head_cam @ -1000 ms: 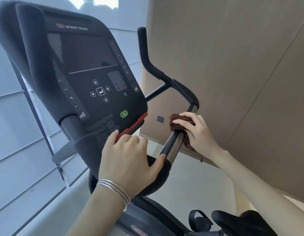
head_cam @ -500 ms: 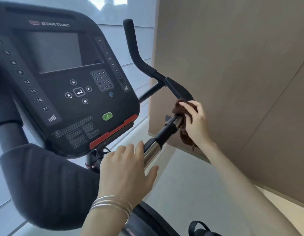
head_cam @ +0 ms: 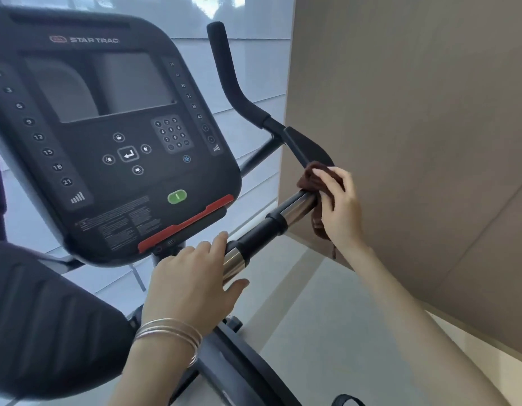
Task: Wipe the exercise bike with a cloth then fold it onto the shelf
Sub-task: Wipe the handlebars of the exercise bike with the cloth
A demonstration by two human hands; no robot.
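The exercise bike's black console (head_cam: 113, 136) fills the upper left. Its right handlebar (head_cam: 262, 230), black with chrome sections, runs from the centre up to the right and bends into an upright black grip (head_cam: 224, 68). My right hand (head_cam: 340, 206) grips a dark brown cloth (head_cam: 315, 183) wrapped round the bar just below the bend; a tail of cloth hangs down under the hand. My left hand (head_cam: 192, 285), bangles at the wrist, rests on the lower chrome section with fingers curved over the bar and thumb beneath it.
A beige panelled wall (head_cam: 414, 127) stands close on the right. A padded black armrest (head_cam: 49, 317) fills the lower left. Window blinds (head_cam: 253, 83) lie behind the bike. Pale floor (head_cam: 312, 332) shows below, with a pedal strap (head_cam: 346, 401) at the bottom edge.
My right hand has slid the cloth up the handlebar toward the bend. My left hand has shifted from the armrest edge onto the lower chrome section. My view has swung left.
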